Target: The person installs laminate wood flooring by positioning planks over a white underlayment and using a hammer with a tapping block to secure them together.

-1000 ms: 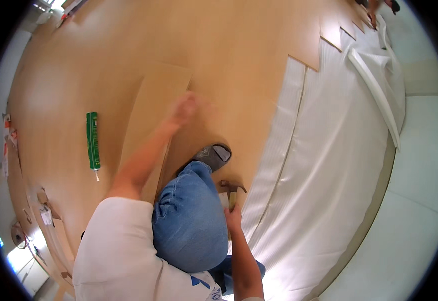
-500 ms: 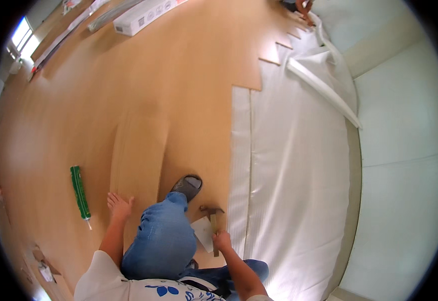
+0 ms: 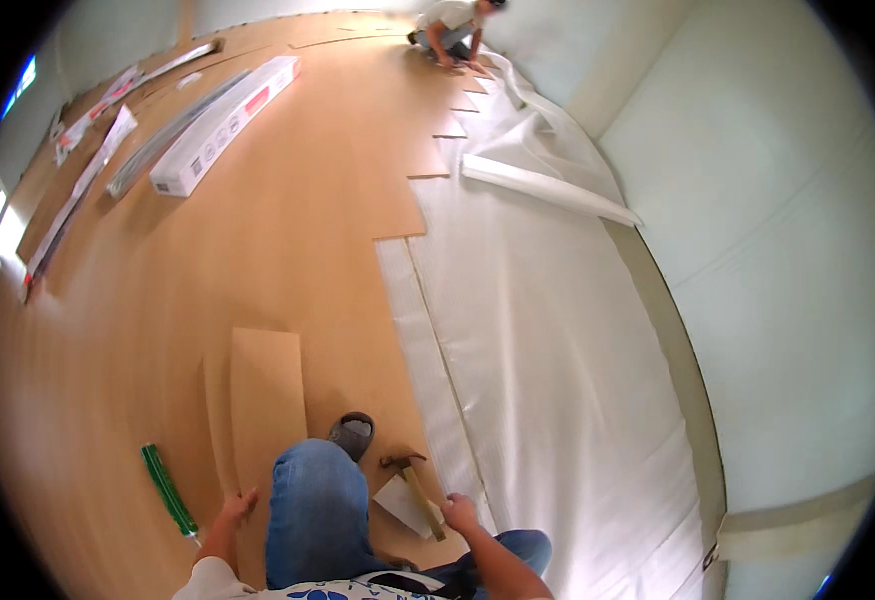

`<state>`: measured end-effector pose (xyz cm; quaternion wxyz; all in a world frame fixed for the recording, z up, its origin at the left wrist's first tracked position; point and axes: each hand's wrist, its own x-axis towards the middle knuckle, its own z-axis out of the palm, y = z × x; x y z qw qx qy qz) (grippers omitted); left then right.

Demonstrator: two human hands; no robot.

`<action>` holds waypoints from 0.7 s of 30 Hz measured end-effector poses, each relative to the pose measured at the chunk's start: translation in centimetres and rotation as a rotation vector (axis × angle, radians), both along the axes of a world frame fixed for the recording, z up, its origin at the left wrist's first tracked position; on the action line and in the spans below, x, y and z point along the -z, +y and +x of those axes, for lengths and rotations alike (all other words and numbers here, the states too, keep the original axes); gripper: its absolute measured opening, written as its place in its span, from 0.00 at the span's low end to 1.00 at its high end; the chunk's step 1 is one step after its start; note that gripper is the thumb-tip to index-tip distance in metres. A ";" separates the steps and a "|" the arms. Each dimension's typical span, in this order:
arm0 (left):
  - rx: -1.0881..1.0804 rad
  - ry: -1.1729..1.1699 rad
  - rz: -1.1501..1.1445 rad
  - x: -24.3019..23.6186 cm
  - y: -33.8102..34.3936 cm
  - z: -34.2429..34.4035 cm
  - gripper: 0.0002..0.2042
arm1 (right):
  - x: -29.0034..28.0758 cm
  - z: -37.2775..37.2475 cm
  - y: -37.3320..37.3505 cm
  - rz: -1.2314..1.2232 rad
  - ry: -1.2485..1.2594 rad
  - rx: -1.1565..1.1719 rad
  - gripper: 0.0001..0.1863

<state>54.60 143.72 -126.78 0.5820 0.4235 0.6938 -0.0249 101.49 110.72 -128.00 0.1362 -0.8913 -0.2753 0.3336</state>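
Left hand [image 3: 241,505] at the plank [image 3: 268,390], left of the bent knee [image 3: 319,485]. Right hand [image 3: 460,513] just right of the hammer's [image 3: 420,497] handle, near side. Can't tell whether either grip is closed.

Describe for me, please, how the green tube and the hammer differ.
The green tube is a slim cylinder with a pale nozzle; the hammer has a dark head on a pale handle. The tube's nozzle points toward the picture's lower edge, while the hammer's head points away from it. The tube lies left of the denim-covered knee; the hammer is right of it. Both slant alike, far ends leaning left.
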 end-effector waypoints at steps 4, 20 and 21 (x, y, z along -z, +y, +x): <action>0.107 0.056 0.129 0.5 -5.8 -2.1 0.27 | 0.1 0.2 -2.4 0.015 -0.019 0.081 0.24; 0.092 0.171 0.639 -10.4 7.8 8.7 0.29 | -11.5 13.0 -8.0 0.359 -0.120 0.509 0.20; 0.099 0.083 0.989 -11.6 13.2 7.0 0.26 | -12.0 13.3 -4.8 0.468 -0.100 0.506 0.20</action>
